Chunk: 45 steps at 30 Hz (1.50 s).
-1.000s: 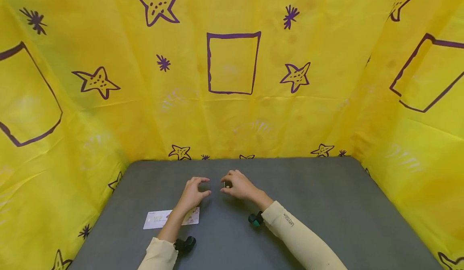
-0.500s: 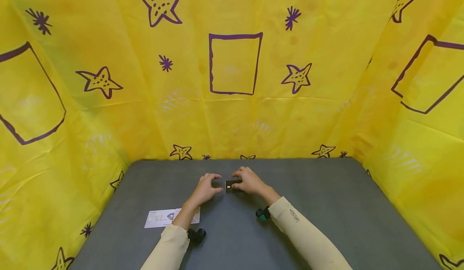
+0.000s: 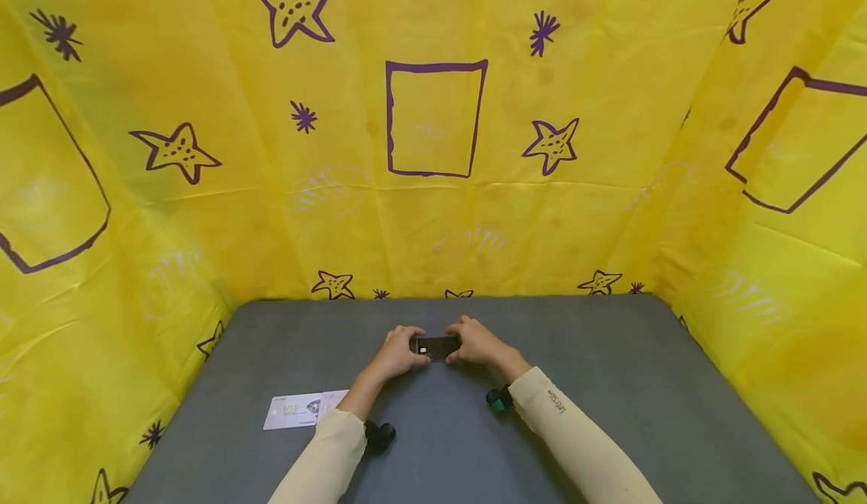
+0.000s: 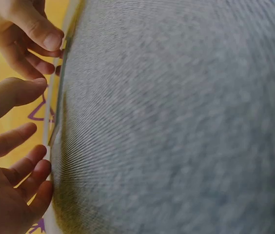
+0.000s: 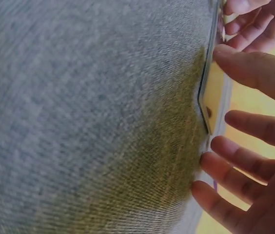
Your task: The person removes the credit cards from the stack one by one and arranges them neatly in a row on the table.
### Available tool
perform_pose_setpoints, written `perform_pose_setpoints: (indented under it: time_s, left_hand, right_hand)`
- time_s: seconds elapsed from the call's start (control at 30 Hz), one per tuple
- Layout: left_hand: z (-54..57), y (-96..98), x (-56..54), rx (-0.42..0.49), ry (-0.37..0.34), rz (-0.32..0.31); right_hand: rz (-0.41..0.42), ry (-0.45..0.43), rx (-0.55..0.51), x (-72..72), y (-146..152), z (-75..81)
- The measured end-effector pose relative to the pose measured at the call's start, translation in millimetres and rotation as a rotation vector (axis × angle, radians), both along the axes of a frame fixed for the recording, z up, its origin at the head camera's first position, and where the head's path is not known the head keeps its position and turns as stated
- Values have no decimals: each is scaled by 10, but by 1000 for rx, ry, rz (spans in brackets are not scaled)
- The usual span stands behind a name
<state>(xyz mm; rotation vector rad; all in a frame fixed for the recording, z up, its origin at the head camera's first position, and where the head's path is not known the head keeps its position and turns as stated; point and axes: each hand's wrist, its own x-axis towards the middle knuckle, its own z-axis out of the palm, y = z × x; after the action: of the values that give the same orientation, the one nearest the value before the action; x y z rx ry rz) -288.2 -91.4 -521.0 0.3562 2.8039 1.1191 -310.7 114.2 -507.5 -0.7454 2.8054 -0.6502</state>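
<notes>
A glossy black card (image 3: 439, 347) with a small light chip lies on the grey tabletop between both hands. My left hand (image 3: 394, 353) curves around its left end, thumb on the near side and fingers on the far side. Opposite it, my right hand (image 3: 479, 344) frames the right end in the same way. From the right wrist, the thumb (image 5: 247, 68) rests right at the long edge of the card (image 5: 213, 95), while the other fingers spread loosely past its corner. In the left wrist view, the left thumb (image 4: 18, 95) is beside the card's edge.
Two white cards (image 3: 287, 412), one printed VIP, lie side by side at the left, partly hidden by the left forearm. The grey table (image 3: 576, 384) ends against yellow fabric walls (image 3: 433, 226) drawn with purple stars. Each wrist wears a small black device (image 3: 381, 436).
The right hand has moved right, uncovering the black card, which stays in about the same place. The left hand has moved right to the card's left end.
</notes>
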Motion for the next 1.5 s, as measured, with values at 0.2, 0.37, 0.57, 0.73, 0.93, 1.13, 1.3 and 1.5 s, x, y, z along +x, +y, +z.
perform_pose_setpoints:
  time_s: [0.2, 0.37, 0.57, 0.73, 0.93, 1.13, 1.3, 1.5]
  left_hand:
    - [-16, 39, -2, -50, 6, 7]
    - [-28, 48, -30, -81, 16, 1]
    - [-26, 35, -54, -96, 15, -10]
    - [-40, 32, -61, -105, 16, -14]
    - [-34, 29, -79, -105, 3, -13]
    - [7, 20, -99, -125, -2, -30]
    - [35, 15, -107, -125, 4, -35]
    - [55, 6, -94, -101, -1, -36]
  right_hand:
    - [-17, -23, 22, 1, -10, 15]
    - [-8, -27, 62, -35, -19, 26]
    - [6, -42, 62, -39, -25, 47]
    - [11, -45, 84, -51, -25, 32]
    - [25, -37, 81, -58, -23, 29]
    - [33, -28, 85, -65, -16, 52]
    - [23, -36, 70, -66, -11, 66]
    - [18, -20, 54, -53, -6, 71]
